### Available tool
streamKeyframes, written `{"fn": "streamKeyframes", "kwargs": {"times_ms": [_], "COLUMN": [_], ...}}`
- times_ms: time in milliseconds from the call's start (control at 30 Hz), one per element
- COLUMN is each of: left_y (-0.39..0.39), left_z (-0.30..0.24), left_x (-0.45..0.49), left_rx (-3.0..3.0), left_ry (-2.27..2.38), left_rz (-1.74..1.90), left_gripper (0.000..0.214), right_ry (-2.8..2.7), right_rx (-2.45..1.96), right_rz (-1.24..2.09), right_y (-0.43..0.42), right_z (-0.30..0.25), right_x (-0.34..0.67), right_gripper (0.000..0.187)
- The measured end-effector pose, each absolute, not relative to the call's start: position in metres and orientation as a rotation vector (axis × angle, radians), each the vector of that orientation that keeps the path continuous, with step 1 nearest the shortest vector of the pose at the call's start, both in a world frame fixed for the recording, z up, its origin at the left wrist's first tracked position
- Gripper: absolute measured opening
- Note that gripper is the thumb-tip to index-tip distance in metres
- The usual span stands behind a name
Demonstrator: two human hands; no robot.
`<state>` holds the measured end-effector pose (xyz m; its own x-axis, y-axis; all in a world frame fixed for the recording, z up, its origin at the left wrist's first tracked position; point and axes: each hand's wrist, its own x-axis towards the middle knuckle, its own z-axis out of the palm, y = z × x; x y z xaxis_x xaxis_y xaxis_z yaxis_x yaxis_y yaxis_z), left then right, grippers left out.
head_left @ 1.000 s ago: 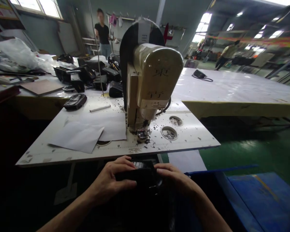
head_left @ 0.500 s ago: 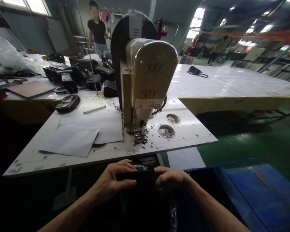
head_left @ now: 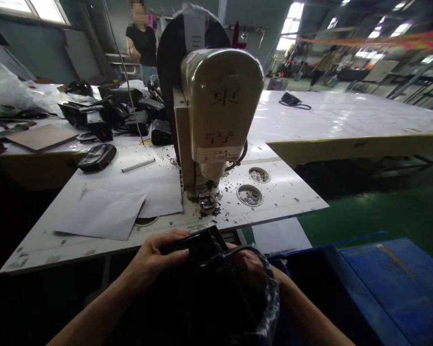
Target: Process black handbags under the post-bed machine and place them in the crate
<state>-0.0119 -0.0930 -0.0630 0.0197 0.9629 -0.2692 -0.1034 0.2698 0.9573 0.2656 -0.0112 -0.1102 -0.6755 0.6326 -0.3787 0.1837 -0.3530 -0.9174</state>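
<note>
One black bag (head_left: 202,269) is held at the near edge of the counter (head_left: 285,187), in front of one machine (head_left: 222,105); its left side is grasped by the left hand (head_left: 162,252), the thumb laid across the front; its right side is gripped by the right hand (head_left: 251,264), the fingers being partly covered by one strap (head_left: 271,295) wrapped in clear plastic. Two round cups (head_left: 250,196) are sunk in the counter to the right of the machine, and small scraps are contained in both; to the left, two sheets of paper (head_left: 101,214) are overlapped, and one stick (head_left: 138,165) and one pouch (head_left: 97,157) are set behind them; a third sheet (head_left: 281,234) is seen below the counter's edge. Beyond, a heap of black bags (head_left: 111,110) is piled too closely to be counted; at the right, one blue box (head_left: 397,283) is seen, its contents hidden in shadow.
</note>
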Motion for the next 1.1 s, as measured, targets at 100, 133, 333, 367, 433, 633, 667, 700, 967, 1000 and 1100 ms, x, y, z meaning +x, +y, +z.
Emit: {"fn": "streamKeyframes", "kwargs": {"times_ms": [100, 133, 333, 367, 433, 633, 667, 700, 967, 1000, 1100], "left_y": [-0.092, -0.092, -0.090, -0.088, -0.082, -0.051, -0.045, -0.038, 0.005, 0.008, 0.016], "left_z": [-0.066, -0.067, -0.071, -0.069, -0.059, -0.015, -0.009, -0.003, 0.009, 0.007, -0.001], "left_x": [-0.012, -0.011, -0.007, -0.007, -0.008, -0.006, -0.006, -0.007, -0.011, -0.012, -0.015], "left_rx": [0.944, 0.925, 1.072, 1.175, 1.414, 1.893, 1.927, 1.953, 2.016, 1.993, 1.924], "left_ry": [1.314, 1.324, 1.420, 1.464, 1.543, 1.699, 1.703, 1.697, 1.621, 1.623, 1.617], "left_rz": [1.059, 1.059, 0.991, 0.956, 0.842, 0.450, 0.403, 0.361, 0.277, 0.312, 0.426], "left_gripper": [0.032, 0.033, 0.031, 0.031, 0.033, 0.051, 0.051, 0.050, 0.041, 0.041, 0.038], "right_ry": [-1.442, -1.421, -1.754, -1.761, -1.767, -1.495, -1.400, -1.321, -1.412, -1.470, -1.590], "right_rx": [-0.944, -0.933, -1.163, -1.180, -1.187, -1.045, -0.998, -0.957, -1.055, -1.103, -1.203], "right_rz": [2.227, 2.223, 1.698, 1.659, 1.616, 1.800, 1.876, 1.948, 1.737, 1.685, 1.638], "right_y": [-0.020, -0.023, -0.030, -0.031, -0.031, -0.026, -0.023, -0.021, -0.004, -0.001, 0.008], "right_z": [-0.100, -0.100, -0.126, -0.129, -0.133, -0.122, -0.122, -0.122, -0.115, -0.113, -0.111], "right_x": [0.259, 0.257, 0.258, 0.259, 0.257, 0.235, 0.231, 0.226, 0.211, 0.212, 0.212], "right_gripper": [0.066, 0.058, 0.055, 0.056, 0.057, 0.047, 0.048, 0.050, 0.049, 0.047, 0.050]}}
